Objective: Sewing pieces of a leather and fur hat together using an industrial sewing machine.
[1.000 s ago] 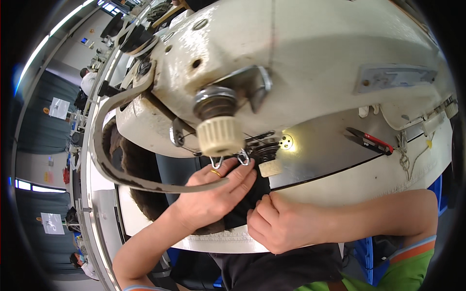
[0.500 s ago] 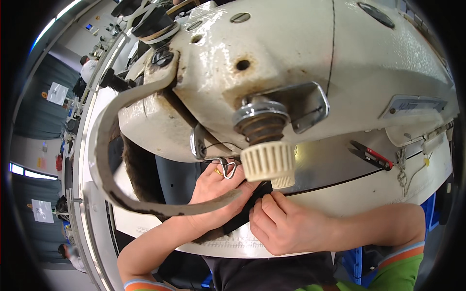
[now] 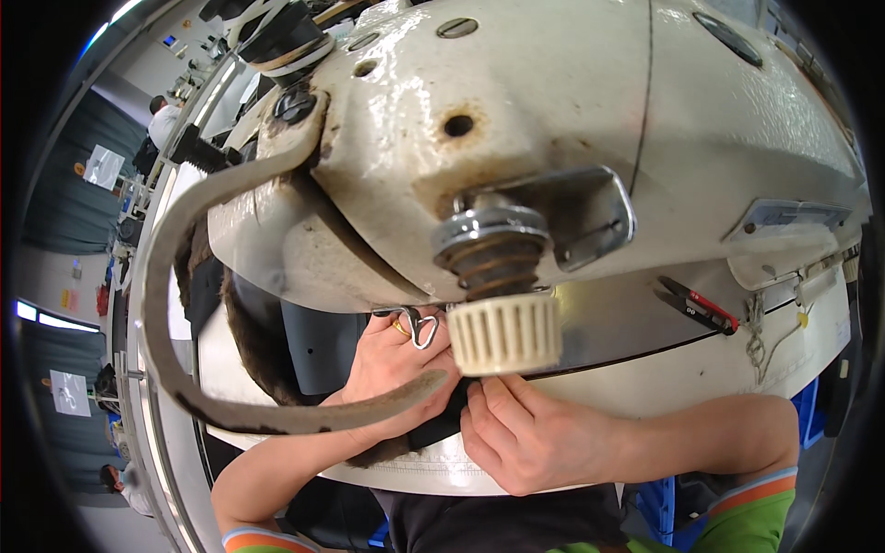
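Observation:
A large cream sewing machine (image 3: pixel 544 101) fills the upper view, its curved metal lever (image 3: pixel 171 350) reaching round in front of my left hand (image 3: pixel 392 364). That hand, with a gold ring, is closed on black fabric under the machine head; its fingertips are hidden. My right hand (image 3: pixel 535 433) pinches the edge of the same black fabric (image 3: pixel 442 426) between thumb and fingers, just below the ribbed cream knob (image 3: pixel 504 334). Dark brown fur (image 3: pixel 249 341) runs along the piece at the left. The needle area cannot be seen behind the machine.
Red-and-black thread snips (image 3: pixel 696 306) lie on the machine bed to the right, beside a small chain (image 3: pixel 756 341). A printed ruler scale marks the white table's (image 3: pixel 590 382) near edge. Blue crates (image 3: pixel 656 507) stand below. Other people (image 3: pixel 164 122) sit far left.
The view has shifted slightly, so the machine and both hands sit a little further left in the picture. Both hands keep their places at the black fabric.

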The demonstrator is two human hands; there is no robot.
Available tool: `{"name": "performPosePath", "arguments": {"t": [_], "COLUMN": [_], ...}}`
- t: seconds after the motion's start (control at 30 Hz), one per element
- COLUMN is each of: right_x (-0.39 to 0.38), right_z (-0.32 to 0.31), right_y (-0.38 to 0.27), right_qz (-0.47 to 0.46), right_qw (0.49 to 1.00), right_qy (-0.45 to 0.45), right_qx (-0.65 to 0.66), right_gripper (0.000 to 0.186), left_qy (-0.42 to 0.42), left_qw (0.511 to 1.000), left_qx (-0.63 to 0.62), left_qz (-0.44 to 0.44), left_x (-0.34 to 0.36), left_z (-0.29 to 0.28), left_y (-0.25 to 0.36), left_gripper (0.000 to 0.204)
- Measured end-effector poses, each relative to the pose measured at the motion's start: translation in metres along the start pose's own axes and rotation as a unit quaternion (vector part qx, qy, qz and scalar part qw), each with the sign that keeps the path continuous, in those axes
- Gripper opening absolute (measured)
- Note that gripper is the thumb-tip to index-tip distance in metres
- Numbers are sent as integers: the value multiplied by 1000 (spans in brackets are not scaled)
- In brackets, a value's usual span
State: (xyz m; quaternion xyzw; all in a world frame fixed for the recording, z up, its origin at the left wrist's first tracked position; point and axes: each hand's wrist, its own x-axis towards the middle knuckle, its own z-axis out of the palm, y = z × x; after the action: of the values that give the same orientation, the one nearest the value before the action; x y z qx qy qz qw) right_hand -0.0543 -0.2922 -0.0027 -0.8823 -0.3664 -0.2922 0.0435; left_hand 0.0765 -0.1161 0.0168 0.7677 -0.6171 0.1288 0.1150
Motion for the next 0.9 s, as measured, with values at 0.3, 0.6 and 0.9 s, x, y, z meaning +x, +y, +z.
{"name": "performPosePath", "arguments": {"t": [0.3,0.6,0.9], "right_x": [3,0,4], "right_z": [8,16,21], "right_y": [3,11,21], "right_qz": [12,26,13], "right_qw": [1000,999,1000], "right_qy": [3,16,5], "right_qx": [3,34,2], "right_gripper": [22,22,22], "left_qy": [33,-50,-38], "left_qw": [997,998,998], "left_qx": [55,31,23], "left_qz": [37,30,34], "left_x": [7,-3,1], "left_z": [4,6,5], "left_y": [-6,-18,-15], "left_gripper": [14,36,36]}}
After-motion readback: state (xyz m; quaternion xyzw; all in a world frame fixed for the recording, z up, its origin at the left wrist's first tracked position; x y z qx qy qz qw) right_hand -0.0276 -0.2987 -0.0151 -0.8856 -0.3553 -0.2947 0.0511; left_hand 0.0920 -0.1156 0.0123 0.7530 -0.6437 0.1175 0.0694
